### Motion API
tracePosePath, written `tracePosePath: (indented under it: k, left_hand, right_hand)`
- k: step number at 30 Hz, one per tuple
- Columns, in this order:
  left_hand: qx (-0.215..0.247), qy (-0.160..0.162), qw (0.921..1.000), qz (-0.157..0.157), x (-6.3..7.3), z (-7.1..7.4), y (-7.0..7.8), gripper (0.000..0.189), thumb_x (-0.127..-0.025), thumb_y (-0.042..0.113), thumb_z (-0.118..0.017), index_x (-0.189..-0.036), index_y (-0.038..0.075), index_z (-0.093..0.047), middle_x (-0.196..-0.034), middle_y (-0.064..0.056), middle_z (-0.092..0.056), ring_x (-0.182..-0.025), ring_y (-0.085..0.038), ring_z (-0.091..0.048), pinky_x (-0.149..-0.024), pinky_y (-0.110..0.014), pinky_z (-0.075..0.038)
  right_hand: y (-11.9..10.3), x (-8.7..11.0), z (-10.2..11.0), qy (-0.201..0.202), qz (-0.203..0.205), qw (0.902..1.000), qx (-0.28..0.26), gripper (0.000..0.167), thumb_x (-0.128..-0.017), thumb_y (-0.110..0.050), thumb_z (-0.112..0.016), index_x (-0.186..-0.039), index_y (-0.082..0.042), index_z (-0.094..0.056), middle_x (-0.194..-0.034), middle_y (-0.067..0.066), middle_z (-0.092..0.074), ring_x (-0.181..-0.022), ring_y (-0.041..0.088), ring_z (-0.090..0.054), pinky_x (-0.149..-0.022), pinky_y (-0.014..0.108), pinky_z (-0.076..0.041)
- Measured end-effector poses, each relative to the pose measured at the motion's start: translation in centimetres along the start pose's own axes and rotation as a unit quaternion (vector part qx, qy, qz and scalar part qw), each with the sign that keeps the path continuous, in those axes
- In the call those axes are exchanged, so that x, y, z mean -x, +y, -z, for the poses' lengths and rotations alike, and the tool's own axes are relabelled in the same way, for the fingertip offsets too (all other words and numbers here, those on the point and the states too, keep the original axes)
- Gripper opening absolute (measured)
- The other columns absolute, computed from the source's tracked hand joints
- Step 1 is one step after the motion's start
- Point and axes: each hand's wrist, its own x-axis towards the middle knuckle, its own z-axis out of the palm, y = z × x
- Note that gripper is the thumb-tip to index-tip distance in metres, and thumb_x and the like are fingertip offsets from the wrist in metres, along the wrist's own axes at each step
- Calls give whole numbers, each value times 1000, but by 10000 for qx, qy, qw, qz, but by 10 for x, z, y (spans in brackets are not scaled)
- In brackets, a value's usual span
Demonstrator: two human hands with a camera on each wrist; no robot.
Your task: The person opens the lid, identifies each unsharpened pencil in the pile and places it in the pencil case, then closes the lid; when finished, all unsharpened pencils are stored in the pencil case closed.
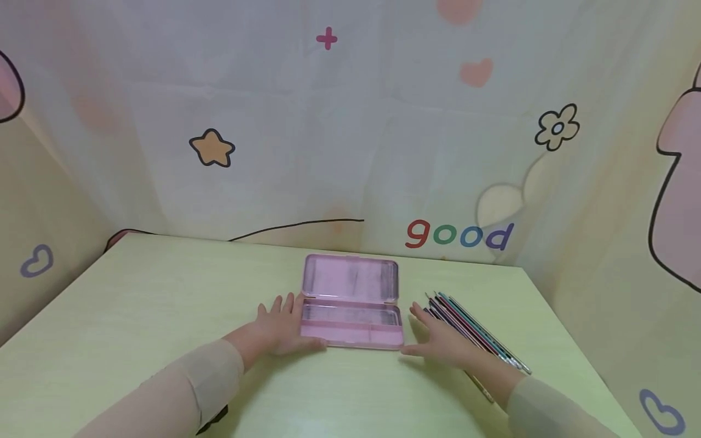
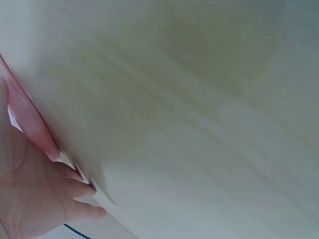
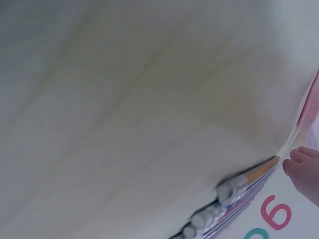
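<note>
An opened pink pencil case (image 1: 339, 334) lies on the table, its lid (image 1: 339, 278) folded back away from me. The tray has a divider, and no pencils show in it. My left hand (image 1: 282, 328) is at the case's left side, fingers straight and spread, thumb along the front left corner. By the right front corner is my right hand (image 1: 440, 342), thumb pointing at the case and fingers extended; whether it touches the case is unclear. Several pencils (image 1: 475, 323) lie in a loose bundle on the table, partly hidden behind that hand and forearm.
The pale yellow-green table (image 1: 164, 292) extends to both sides and toward me. A patterned cloth (image 1: 350, 152) hangs behind it and along the sides. A small dark object (image 1: 213, 420) shows below the left forearm.
</note>
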Motion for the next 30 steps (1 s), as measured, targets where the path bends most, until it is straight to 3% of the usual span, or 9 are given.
tracePosePath:
  k: [10, 23, 30]
  left_hand:
    - [102, -122, 9999, -9, 0, 3, 6, 114, -74, 77, -49, -147, -3, -11, -149, -28, -18, -135, -47, -16, -103, -63, -16]
    - [54, -163, 9998, 62, -5, 4, 6, 115, -74, 77, -50, -147, -3, -10, -149, -28, -16, -136, -46, -14, -104, -61, -15]
    - [65, -203, 9997, 109, -3, 3, 3, 116, -73, 77, -50, -146, -3, -10, -149, -29, -16, -135, -47, -14, -104, -62, -15]
  right_hand:
    - [19, 19, 16, 671, 44, 9964, -522, 74, -83, -29, -71, -138, 6, -36, -136, 22, -45, -124, 37, -43, -100, 53, -32]
    - [43, 45, 32, 784, -233, 9901, -1143, 62, -88, -28, -65, -133, 8, -43, -129, 23, -51, -119, 37, -47, -95, 46, -41]
    - [55, 55, 32, 1183, -487, 9839, -1247, 54, -89, -30, -64, -130, 2, -51, -117, 16, -60, -105, 25, -56, -80, 24, -48]
